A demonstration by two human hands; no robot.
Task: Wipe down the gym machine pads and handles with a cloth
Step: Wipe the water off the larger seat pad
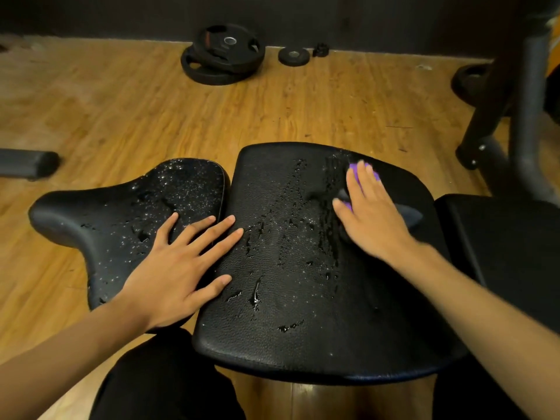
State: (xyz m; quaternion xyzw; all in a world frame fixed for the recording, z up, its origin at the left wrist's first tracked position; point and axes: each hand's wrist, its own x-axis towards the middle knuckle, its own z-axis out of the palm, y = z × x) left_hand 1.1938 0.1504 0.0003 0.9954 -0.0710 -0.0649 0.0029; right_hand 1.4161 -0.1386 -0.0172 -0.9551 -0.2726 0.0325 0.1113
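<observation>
The knees (157, 386), in black trousers, sit lowest in view, tucked under the near edge of the big pad (303, 313). The left hand (181, 262) lies flat with fingers spread and straight. Its palm is on the small pad (100, 219) and its fingertips reach across the gap onto the big one; it holds nothing. The right hand (369, 213) is at the big pad's far right part, pressing a purple cloth (352, 170) onto it. The fingers look fairly straight over the cloth, pushing rather than clutching, though the hand is blurred. A dark shape just beside its wrist is unclear.

The step in hand appears to be wiping the big pad, and most of it is not yet done: drops (257, 295) and runs of liquid cover its middle and left. To do it well, the cloth probably wants to go in overlapping passes from the far right edge toward the gap, with even pressure, catching the runs before they reach the near edge. The bracing hand will have to lift for the strip beneath it. The small pad is thickly beaded and looks untouched.

Another black pad (500, 237) sits to the right. The floor (272, 116) is wood plank. Weight plates (222, 56) lie stacked by the dark wall (121, 13), and a machine frame (527, 116) stands at the right.
</observation>
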